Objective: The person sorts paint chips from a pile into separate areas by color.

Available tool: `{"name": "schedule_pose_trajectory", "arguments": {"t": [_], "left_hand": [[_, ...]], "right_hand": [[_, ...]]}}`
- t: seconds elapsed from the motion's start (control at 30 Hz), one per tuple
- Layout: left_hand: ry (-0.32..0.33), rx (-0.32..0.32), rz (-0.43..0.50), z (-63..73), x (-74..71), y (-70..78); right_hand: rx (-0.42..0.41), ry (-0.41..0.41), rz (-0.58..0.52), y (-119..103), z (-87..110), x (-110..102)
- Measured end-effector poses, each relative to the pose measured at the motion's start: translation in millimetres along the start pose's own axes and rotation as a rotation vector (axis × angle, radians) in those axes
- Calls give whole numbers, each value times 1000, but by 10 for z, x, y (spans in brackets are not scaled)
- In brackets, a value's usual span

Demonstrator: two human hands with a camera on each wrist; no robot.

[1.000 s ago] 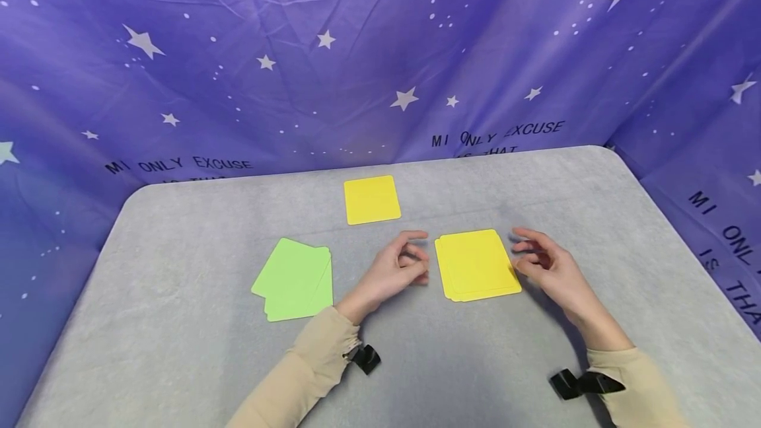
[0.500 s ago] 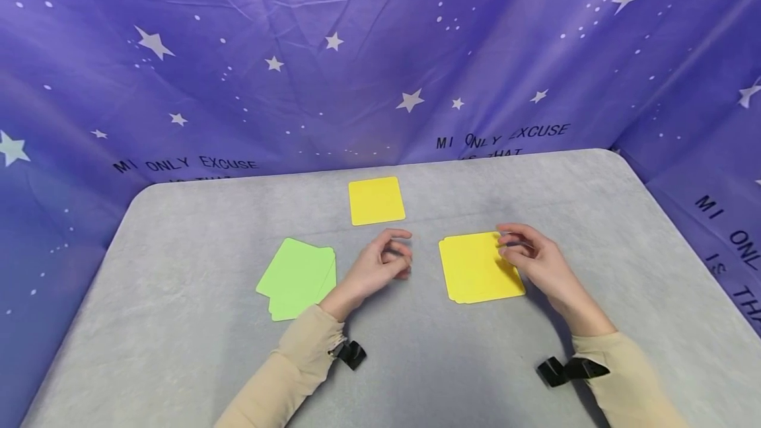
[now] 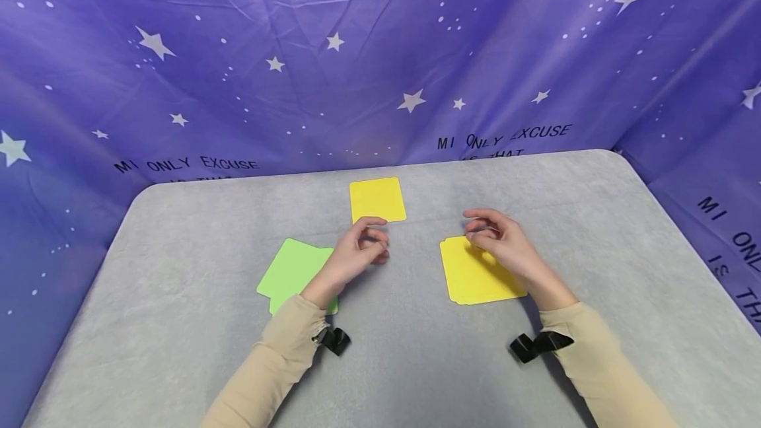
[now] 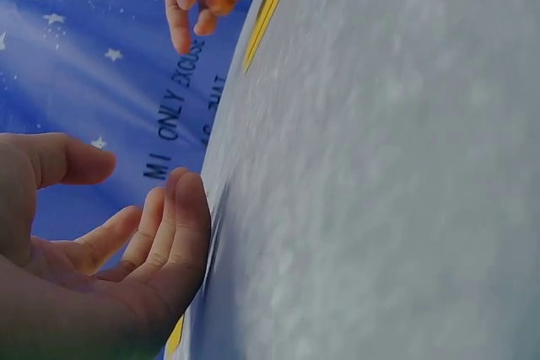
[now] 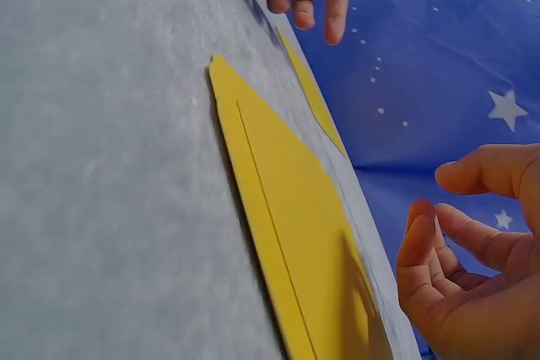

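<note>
My left hand [image 3: 351, 256] hovers between the green cards [image 3: 291, 269] and a lone yellow card [image 3: 377, 198], its fingers loosely bent around nothing. In the left wrist view a gap shows between its thumb and fingers [image 4: 190, 217]. Over the upper right part of a stack of yellow cards [image 3: 475, 276] is my right hand [image 3: 502, 236], also holding nothing and casting a shadow on the stack. The right wrist view shows the stack's edges slightly out of line. The green cards lie fanned at the left, partly hidden behind my left wrist and sleeve.
A grey cloth-like table top [image 3: 404, 362] carries all the cards. Behind it and at the sides hangs a purple curtain [image 3: 357, 98] with white stars and lettering. Each wrist wears a black strap mount [image 3: 538, 345].
My left hand has moved left, away from the yellow stack toward the green cards. My right hand has moved left and slightly farther from me, over the yellow stack. The cards stay put.
</note>
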State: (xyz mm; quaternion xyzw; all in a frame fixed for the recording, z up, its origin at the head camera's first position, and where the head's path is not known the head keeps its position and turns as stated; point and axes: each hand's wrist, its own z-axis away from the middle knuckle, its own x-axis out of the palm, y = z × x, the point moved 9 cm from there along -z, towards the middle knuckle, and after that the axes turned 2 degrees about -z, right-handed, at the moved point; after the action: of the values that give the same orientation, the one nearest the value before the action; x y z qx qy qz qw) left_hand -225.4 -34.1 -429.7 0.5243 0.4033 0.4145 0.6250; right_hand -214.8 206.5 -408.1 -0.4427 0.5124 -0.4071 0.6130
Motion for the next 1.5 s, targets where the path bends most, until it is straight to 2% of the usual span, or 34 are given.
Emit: {"name": "schedule_pose_trajectory", "arguments": {"t": [0.2, 0.33, 0.57, 0.93, 1.17, 1.37, 1.5], "left_hand": [[59, 9, -14, -42, -167, 9], [104, 21, 3, -77, -286, 17], [176, 1, 62, -141, -484, -9], [259, -6, 46, -212, -736, -24], [265, -22, 69, -243, -769, -34], [255, -33, 96, -265, -742, -45], [253, -29, 148, -269, -720, -57]], "right_hand": [[-3, -42, 40, -63, -140, 153], [7, -45, 9, -101, -238, 235], [36, -61, -61, -114, -421, 332], [48, -108, -86, -138, -678, 502], [37, -146, -146, -148, -777, 644], [90, -160, -198, -107, -797, 734], [102, -170, -203, -89, -790, 781]]}}
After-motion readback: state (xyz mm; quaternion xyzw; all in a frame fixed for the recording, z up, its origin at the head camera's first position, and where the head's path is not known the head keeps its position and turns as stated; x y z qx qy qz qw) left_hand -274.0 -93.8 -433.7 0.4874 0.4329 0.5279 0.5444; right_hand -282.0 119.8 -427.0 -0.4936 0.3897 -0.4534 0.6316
